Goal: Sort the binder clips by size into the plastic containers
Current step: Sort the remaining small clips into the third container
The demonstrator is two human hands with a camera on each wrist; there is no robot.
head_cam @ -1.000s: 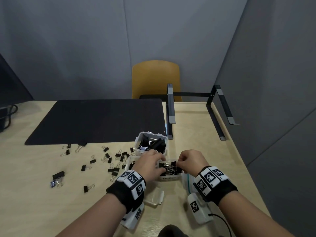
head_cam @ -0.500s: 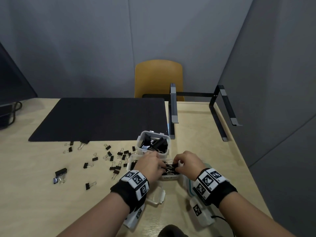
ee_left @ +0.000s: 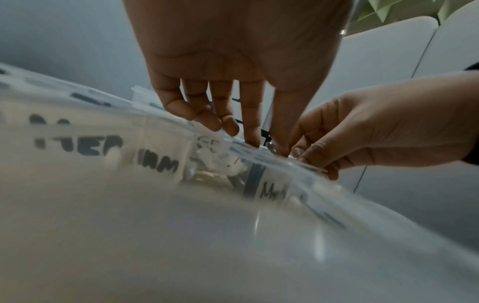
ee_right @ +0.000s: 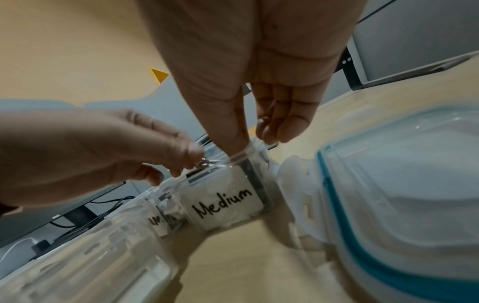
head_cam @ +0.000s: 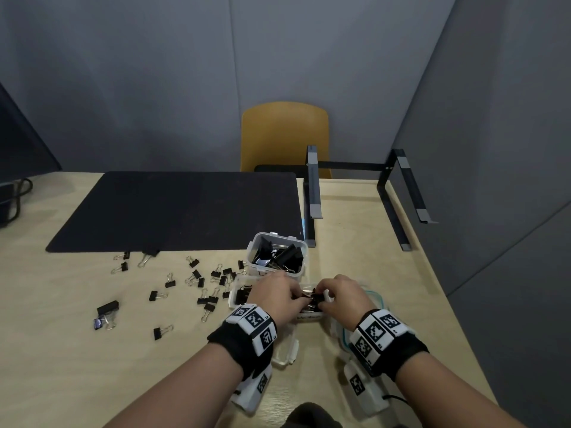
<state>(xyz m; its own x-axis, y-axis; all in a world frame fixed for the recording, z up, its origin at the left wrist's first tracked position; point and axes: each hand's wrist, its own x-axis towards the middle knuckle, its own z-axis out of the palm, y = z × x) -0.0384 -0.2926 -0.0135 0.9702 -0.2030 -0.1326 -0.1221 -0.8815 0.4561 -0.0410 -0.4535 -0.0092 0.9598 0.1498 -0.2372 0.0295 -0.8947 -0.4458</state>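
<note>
The clear container labelled Medium (ee_right: 225, 205) (head_cam: 309, 317) sits in front of me with black binder clips inside. My left hand (head_cam: 278, 299) (ee_left: 269, 146) hovers over it, thumb and forefinger pinching the silver wire handle of a black binder clip (head_cam: 315, 299) (ee_right: 204, 163). My right hand (head_cam: 338, 299) (ee_right: 252, 136) pinches the container's right-end rim, thumb inside and fingers outside. A second container (head_cam: 301, 242) behind holds large black clips. Several small clips (head_cam: 213, 299) lie loose on the table to the left.
A clear lid (head_cam: 289, 350) lies under my left wrist and a teal-sealed lid (ee_right: 376, 194) under my right. A black mat (head_cam: 173, 208) covers the far table. A black metal stand (head_cam: 398, 205) is at the right, and a yellow chair (head_cam: 284, 134) behind.
Both hands stay at the Medium container. The left fingers have drawn closer to the right hand, with the clip between them lower over the container.
</note>
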